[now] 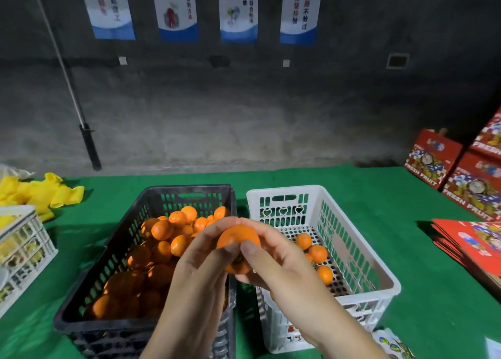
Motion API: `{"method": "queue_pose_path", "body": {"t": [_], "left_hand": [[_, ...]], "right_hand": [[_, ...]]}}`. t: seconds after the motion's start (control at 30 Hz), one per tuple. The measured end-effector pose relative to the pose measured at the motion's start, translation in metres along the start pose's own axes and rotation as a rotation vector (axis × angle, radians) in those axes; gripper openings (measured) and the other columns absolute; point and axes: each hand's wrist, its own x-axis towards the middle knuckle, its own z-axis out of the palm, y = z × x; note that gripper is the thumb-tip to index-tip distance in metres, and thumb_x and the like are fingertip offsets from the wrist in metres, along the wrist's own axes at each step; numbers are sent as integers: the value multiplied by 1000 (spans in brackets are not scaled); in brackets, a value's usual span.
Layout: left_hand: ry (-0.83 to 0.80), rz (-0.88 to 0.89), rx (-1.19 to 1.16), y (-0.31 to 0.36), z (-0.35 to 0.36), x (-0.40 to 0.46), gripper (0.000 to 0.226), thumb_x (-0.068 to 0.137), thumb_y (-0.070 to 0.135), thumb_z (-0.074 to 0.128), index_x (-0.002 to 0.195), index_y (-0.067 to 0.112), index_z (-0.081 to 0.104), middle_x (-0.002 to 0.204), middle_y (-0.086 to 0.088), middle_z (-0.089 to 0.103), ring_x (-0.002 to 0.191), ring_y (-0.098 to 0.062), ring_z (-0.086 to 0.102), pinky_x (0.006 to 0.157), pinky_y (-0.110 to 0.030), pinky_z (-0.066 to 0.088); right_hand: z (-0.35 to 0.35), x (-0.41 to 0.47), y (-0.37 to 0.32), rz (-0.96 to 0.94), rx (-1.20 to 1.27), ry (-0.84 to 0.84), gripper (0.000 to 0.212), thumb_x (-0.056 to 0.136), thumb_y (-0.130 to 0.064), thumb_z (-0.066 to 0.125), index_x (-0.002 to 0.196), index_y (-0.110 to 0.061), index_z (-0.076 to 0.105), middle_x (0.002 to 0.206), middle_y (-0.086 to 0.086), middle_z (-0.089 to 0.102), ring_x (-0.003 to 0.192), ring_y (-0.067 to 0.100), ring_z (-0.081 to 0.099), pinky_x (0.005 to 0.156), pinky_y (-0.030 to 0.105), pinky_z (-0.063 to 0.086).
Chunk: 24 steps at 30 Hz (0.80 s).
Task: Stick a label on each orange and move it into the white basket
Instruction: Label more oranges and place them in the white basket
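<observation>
Orange (238, 237) number one sits in your two hands, held up above the gap between the two baskets. Your left hand (202, 258) wraps its fingers round the fruit's left side, and your right hand (273, 261) closes on its right side and underside, so both hands are clamped on the same orange. Both thumbs meet on its near face, pressing at one spot; whether a label lies under them you cannot tell, as the thumbs cover it.

To the left, just under your left forearm, stands the black basket (113, 250), heaped with loose oranges (162, 231). Just beside it on the right stands the white basket (360, 236), its floor mostly bare, with a few oranges (317, 253) lying near its left wall, partly hidden behind your right hand.

Both baskets rest on the green bench (406, 250). At the near right corner a sheet of round stickers (393, 345) lies on the bench, close to your right wrist. Flat red cartons (471, 242) are stacked at the right edge, with red fruit boxes (433, 158) further back. At the far left lie yellow wrappers (40, 193) and a second white crate (21, 250).
</observation>
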Motion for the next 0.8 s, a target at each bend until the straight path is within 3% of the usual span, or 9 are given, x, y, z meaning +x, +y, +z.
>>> {"method": "queue_pose_path", "body": {"t": [0.07,0.17,0.3,0.37,0.43,0.5,0.63,0.7,0.8], "left_hand": [[48,27,34,-9,2,-2,46,73,36,82,117,20,76,124,-11,74,121,-27,69,101,-45,49],[82,117,143,-21,2,-4,33,81,32,86,112,27,77,118,-6,77,114,-21,72,89,-30,58],[96,91,354,-38,-8,0,32,92,42,65,120,29,73,120,0,76,116,-19,71,95,-35,57],[21,8,450,-44,-17,2,32,100,46,51,122,31,70,120,7,75,115,-13,70,91,-28,57],[-42,-30,701,-52,-32,5,31,108,51,41,115,36,67,116,21,70,111,2,65,92,-19,51],[-66,-15,1149,-63,-55,10,26,106,54,46,121,41,62,120,28,55,112,9,51,95,-19,44],[-60,-31,1463,-78,-94,20,33,105,44,52,134,32,63,134,16,57,118,-5,54,97,-26,47],[-89,-40,1547,-82,-106,28,30,107,35,52,133,27,65,134,7,60,122,-15,57,101,-32,47],[-121,-129,1571,-87,-117,45,31,107,27,51,135,25,64,139,1,59,124,-19,58,102,-34,49]], "right_hand": [[1,-1,8,1,12,29,31,108,-33,50,133,-30,66,127,-6,71,119,12,67,92,29,57],[1,-2,25,30,15,102,30,106,-36,53,134,-37,63,125,-15,71,118,4,66,89,27,58],[-11,0,46,17,-65,80,40,97,-40,68,135,-30,63,123,-9,72,116,8,68,93,21,55],[-25,3,62,75,-126,62,37,99,-39,67,134,-30,64,119,-5,73,107,11,70,87,25,56],[-44,7,84,160,-199,86,34,97,-43,68,130,-34,66,115,-3,74,99,11,71,83,26,54],[-64,11,106,243,-315,173,38,95,-44,72,130,-32,64,114,-2,73,96,13,72,82,22,53],[-96,22,145,393,-764,313,62,97,-43,69,149,-17,48,127,-1,67,112,20,64,80,27,44],[-97,28,162,468,-934,268,63,99,-46,64,151,-15,44,140,11,60,119,33,61,82,34,47],[-83,36,179,402,-1061,188,59,101,-52,55,148,-17,46,144,11,52,121,35,59,85,40,51]]}}
